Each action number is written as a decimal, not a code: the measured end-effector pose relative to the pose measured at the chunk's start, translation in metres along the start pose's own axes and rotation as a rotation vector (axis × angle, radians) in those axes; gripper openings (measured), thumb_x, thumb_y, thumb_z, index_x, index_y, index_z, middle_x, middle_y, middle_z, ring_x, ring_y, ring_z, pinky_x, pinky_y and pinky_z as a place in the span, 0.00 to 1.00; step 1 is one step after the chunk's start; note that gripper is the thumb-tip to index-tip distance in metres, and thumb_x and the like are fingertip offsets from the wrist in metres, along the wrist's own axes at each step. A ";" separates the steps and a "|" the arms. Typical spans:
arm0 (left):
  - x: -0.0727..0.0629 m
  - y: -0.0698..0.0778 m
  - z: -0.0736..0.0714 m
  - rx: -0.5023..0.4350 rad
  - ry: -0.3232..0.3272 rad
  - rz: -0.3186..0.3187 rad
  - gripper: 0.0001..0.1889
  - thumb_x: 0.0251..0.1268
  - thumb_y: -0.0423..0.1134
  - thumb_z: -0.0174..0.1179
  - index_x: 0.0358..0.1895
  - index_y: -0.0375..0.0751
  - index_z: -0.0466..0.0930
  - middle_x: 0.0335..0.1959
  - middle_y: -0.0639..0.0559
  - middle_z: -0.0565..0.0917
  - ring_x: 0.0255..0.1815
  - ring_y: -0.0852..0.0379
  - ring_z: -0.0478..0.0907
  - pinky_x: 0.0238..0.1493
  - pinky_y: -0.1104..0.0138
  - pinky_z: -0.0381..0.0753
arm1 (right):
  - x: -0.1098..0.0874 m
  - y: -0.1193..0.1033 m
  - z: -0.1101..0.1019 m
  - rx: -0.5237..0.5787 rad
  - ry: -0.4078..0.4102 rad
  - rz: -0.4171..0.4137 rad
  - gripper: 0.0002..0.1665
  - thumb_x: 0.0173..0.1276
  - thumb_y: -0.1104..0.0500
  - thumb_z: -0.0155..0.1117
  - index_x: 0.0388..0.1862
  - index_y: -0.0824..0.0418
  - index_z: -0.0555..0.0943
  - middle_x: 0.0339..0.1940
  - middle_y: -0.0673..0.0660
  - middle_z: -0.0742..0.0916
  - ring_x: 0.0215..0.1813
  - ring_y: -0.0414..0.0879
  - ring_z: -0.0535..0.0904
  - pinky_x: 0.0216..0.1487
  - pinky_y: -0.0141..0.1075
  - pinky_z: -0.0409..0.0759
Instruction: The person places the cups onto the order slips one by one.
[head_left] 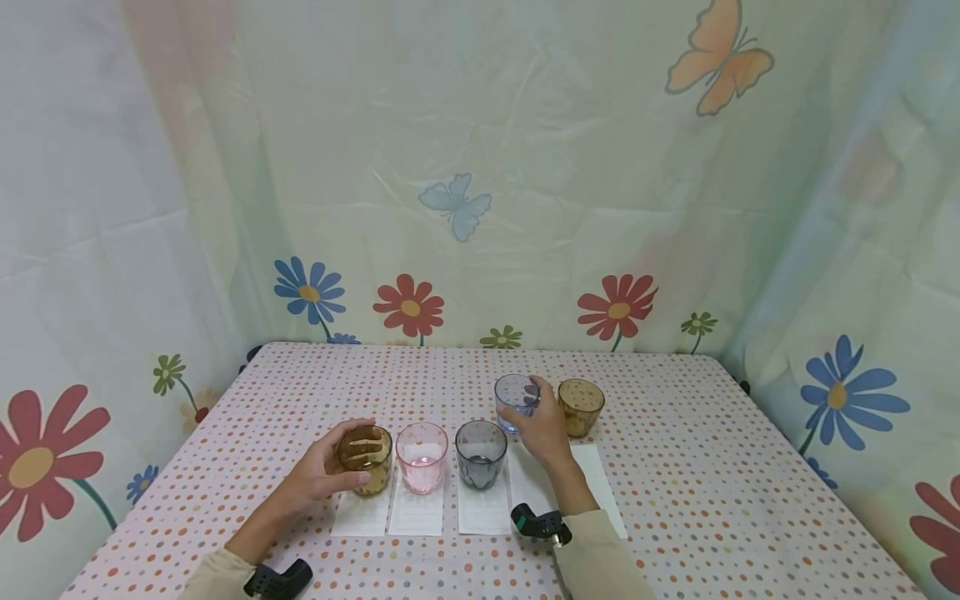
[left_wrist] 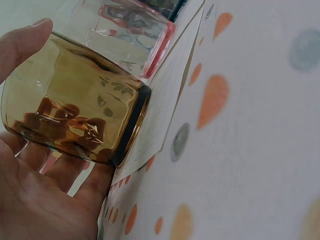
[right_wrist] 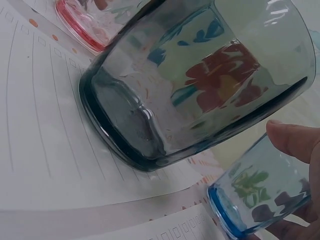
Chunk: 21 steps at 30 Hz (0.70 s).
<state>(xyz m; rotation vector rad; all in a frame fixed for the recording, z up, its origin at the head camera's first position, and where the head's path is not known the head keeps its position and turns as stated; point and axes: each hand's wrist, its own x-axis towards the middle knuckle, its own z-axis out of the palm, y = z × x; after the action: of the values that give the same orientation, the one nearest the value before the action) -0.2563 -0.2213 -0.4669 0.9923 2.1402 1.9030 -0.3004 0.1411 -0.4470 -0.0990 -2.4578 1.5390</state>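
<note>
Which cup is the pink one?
The pink cup, between the amber cup in the left hand and the grey cup. It is the only pink one of the five.

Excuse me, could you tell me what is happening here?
A person's left hand holds an amber transparent tumbler at the left end of a front row, next to a pink transparent tumbler and a grey transparent tumbler. Farther back, the right hand grips a pale blue transparent tumbler, with a second amber tumbler just right of it. White paper sheets lie along that row.
</note>
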 end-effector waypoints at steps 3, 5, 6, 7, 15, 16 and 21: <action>0.000 0.000 0.000 0.006 0.002 -0.007 0.35 0.68 0.26 0.60 0.76 0.32 0.57 0.69 0.25 0.67 0.66 0.29 0.71 0.65 0.59 0.78 | -0.001 0.000 -0.001 0.003 0.004 -0.004 0.52 0.63 0.49 0.75 0.80 0.59 0.59 0.75 0.67 0.70 0.73 0.66 0.67 0.70 0.60 0.69; 0.000 0.000 0.000 0.006 0.002 -0.008 0.35 0.68 0.27 0.60 0.76 0.32 0.57 0.68 0.26 0.67 0.66 0.29 0.71 0.65 0.58 0.78 | 0.000 0.000 -0.001 0.000 0.005 -0.006 0.52 0.63 0.49 0.75 0.80 0.59 0.59 0.75 0.68 0.70 0.74 0.65 0.67 0.71 0.60 0.68; 0.000 0.001 0.000 0.006 0.001 -0.006 0.35 0.68 0.26 0.60 0.76 0.32 0.57 0.68 0.25 0.67 0.66 0.29 0.71 0.65 0.58 0.78 | 0.000 0.000 -0.001 -0.001 0.005 -0.007 0.52 0.63 0.48 0.75 0.80 0.59 0.60 0.75 0.68 0.70 0.74 0.65 0.66 0.71 0.60 0.68; 0.000 0.001 0.000 0.004 0.000 -0.006 0.35 0.68 0.26 0.60 0.76 0.32 0.57 0.68 0.25 0.67 0.66 0.29 0.71 0.65 0.58 0.78 | 0.000 0.000 -0.002 0.000 0.006 -0.007 0.52 0.63 0.48 0.76 0.80 0.59 0.60 0.76 0.68 0.70 0.74 0.65 0.66 0.71 0.60 0.68; 0.001 0.001 0.002 -0.019 -0.005 0.010 0.36 0.68 0.26 0.61 0.76 0.27 0.54 0.68 0.22 0.65 0.66 0.27 0.70 0.63 0.60 0.80 | 0.000 0.001 -0.005 0.022 0.003 -0.020 0.53 0.63 0.48 0.76 0.80 0.60 0.59 0.74 0.68 0.71 0.72 0.65 0.68 0.68 0.61 0.71; 0.001 0.001 0.002 -0.018 -0.006 0.012 0.36 0.68 0.26 0.61 0.76 0.27 0.54 0.68 0.22 0.65 0.66 0.27 0.70 0.63 0.60 0.79 | 0.000 0.001 -0.006 0.024 0.003 -0.022 0.53 0.63 0.48 0.76 0.80 0.60 0.59 0.74 0.68 0.71 0.72 0.65 0.68 0.68 0.61 0.71; 0.001 0.000 0.002 -0.016 -0.007 0.008 0.36 0.68 0.26 0.60 0.76 0.27 0.54 0.68 0.22 0.65 0.66 0.26 0.70 0.63 0.63 0.79 | -0.001 -0.002 -0.009 0.047 -0.003 -0.016 0.53 0.63 0.48 0.76 0.80 0.58 0.59 0.73 0.68 0.71 0.73 0.66 0.67 0.66 0.60 0.73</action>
<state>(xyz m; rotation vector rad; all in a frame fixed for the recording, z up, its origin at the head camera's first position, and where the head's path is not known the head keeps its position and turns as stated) -0.2558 -0.2196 -0.4667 1.0045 2.1169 1.9145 -0.2971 0.1482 -0.4420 -0.0687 -2.4166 1.5904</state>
